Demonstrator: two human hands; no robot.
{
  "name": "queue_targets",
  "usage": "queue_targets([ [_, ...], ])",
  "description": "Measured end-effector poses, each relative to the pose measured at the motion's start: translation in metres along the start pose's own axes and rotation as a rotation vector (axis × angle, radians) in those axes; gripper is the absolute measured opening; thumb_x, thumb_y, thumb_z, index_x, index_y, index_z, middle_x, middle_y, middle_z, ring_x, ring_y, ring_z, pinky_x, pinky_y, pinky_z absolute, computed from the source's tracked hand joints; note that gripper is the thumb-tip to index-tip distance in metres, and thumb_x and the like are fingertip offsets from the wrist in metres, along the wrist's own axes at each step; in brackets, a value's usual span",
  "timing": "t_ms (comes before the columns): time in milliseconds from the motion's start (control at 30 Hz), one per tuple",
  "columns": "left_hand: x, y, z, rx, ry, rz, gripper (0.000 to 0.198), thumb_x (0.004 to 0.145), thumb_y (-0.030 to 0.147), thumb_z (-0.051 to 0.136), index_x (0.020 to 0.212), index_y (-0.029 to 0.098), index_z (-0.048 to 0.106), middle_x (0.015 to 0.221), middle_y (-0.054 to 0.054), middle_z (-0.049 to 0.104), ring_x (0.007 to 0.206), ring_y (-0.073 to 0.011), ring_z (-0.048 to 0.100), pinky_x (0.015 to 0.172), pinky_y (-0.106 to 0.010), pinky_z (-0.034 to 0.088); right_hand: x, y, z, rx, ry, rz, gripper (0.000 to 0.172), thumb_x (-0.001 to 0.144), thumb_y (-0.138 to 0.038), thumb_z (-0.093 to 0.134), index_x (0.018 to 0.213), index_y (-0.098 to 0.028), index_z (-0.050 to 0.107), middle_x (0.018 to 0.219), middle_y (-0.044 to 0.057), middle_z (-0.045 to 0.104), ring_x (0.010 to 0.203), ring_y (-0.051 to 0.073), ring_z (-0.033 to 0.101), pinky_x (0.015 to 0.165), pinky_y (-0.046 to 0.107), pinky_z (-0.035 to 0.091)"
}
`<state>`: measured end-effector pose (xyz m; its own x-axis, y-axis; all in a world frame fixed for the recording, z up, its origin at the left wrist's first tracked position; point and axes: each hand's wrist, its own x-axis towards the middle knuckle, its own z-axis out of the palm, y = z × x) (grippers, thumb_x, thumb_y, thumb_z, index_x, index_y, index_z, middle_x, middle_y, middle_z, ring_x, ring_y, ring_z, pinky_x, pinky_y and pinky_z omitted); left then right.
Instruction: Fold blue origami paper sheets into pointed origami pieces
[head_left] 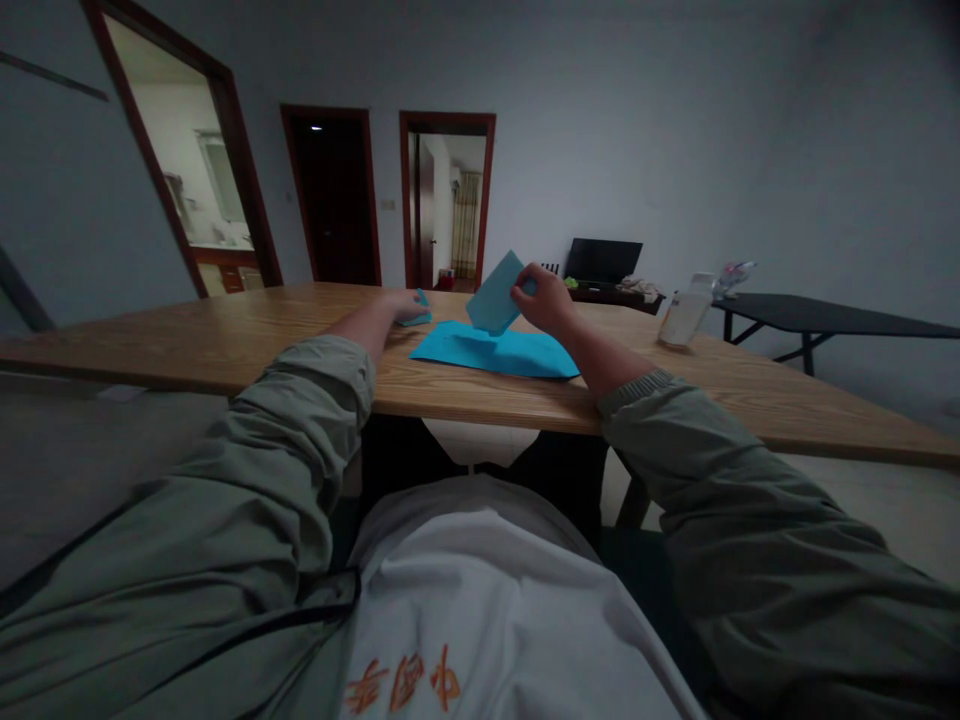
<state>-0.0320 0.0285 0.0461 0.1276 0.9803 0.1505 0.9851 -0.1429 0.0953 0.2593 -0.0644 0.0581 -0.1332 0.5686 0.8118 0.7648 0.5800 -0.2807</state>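
Observation:
My right hand (546,295) pinches a light blue square of paper (495,296) by its right corner. The square is held up at a tilt over a larger bright blue sheet (499,352), its lower edge close to that sheet; whether they touch I cannot tell. The sheet lies flat on the wooden table (315,315) near its front edge. To the left of the sheet, my left hand (399,304) is closed on a small piece of blue paper (417,320) low over the tabletop. The fingers of that hand partly hide the piece.
A translucent plastic container (686,310) stands on the table at the right. Behind are a black table (840,312) and a dark screen (604,260) on a low stand. Doorways line the far wall.

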Motion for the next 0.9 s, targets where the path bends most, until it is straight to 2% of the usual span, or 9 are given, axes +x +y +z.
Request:
queue_targets([
  [33,0.003,-0.003,0.002,-0.011,-0.036,0.012,0.054,0.083,0.048,0.057,0.127,0.017,0.061,0.131,-0.015,0.06,0.115,-0.0301,0.058,0.096,-0.035,0.045,0.0,0.001,0.0,0.002,0.0,0.001,0.012,0.076,-0.029,0.057,0.083,-0.019,0.058,0.08,0.006,0.063,0.074,0.021,0.054,0.07,0.032,0.044],
  [100,0.005,-0.006,0.003,-0.048,-0.018,-0.003,0.047,0.081,0.044,0.061,0.119,0.017,0.066,0.121,-0.013,0.066,0.103,-0.0252,0.063,0.086,-0.028,0.048,0.001,0.002,0.0,0.0,-0.003,0.009,0.011,0.076,-0.028,0.057,0.082,-0.019,0.058,0.079,0.006,0.063,0.073,0.02,0.054,0.07,0.032,0.044],
  [200,0.004,-0.007,0.003,-0.064,0.042,-0.031,0.044,0.078,0.04,0.065,0.116,0.018,0.068,0.114,-0.011,0.069,0.096,-0.0235,0.065,0.077,-0.027,0.048,0.001,0.002,0.0,-0.005,-0.004,0.019,0.012,0.076,-0.029,0.057,0.082,-0.019,0.057,0.079,0.006,0.063,0.073,0.02,0.054,0.069,0.032,0.043],
  [333,0.001,-0.006,0.0,-0.039,0.044,-0.033,0.047,0.072,0.035,0.07,0.116,0.019,0.068,0.113,-0.011,0.069,0.09,-0.0237,0.065,0.07,-0.027,0.048,0.0,0.002,-0.001,0.002,-0.012,0.028,0.013,0.076,-0.03,0.058,0.083,-0.019,0.057,0.079,0.006,0.062,0.072,0.02,0.053,0.068,0.031,0.043],
  [500,-0.01,0.003,-0.006,0.018,0.1,0.021,0.041,0.067,0.028,0.073,0.106,0.017,0.073,0.098,-0.01,0.072,0.082,-0.0237,0.063,0.069,-0.029,0.046,0.0,0.002,-0.002,0.016,-0.015,0.016,0.013,0.077,-0.03,0.058,0.083,-0.019,0.057,0.081,0.006,0.063,0.077,0.021,0.054,0.071,0.032,0.043],
  [700,-0.027,0.016,-0.018,-0.027,0.101,-0.056,0.028,0.068,0.035,0.075,0.09,0.018,0.076,0.08,-0.006,0.071,0.081,-0.0212,0.062,0.071,-0.026,0.045,0.0,0.002,-0.004,0.023,-0.018,0.018,0.012,0.077,-0.027,0.057,0.084,-0.018,0.058,0.081,0.006,0.063,0.077,0.02,0.054,0.072,0.032,0.043],
  [800,-0.028,0.016,-0.019,-0.061,0.094,-0.056,0.03,0.066,0.04,0.078,0.085,0.017,0.076,0.072,-0.006,0.069,0.079,-0.0218,0.062,0.072,-0.027,0.044,0.001,0.002,-0.004,0.021,-0.019,0.013,0.011,0.076,-0.026,0.057,0.084,-0.018,0.059,0.082,0.006,0.063,0.077,0.02,0.054,0.071,0.031,0.043],
  [900,-0.024,0.013,-0.015,-0.077,0.07,-0.018,0.032,0.065,0.04,0.079,0.086,0.017,0.076,0.074,-0.006,0.07,0.077,-0.0214,0.062,0.07,-0.027,0.044,0.002,0.002,-0.004,0.025,-0.021,-0.001,0.011,0.076,-0.024,0.056,0.084,-0.017,0.059,0.083,0.006,0.064,0.076,0.02,0.054,0.071,0.031,0.043],
])
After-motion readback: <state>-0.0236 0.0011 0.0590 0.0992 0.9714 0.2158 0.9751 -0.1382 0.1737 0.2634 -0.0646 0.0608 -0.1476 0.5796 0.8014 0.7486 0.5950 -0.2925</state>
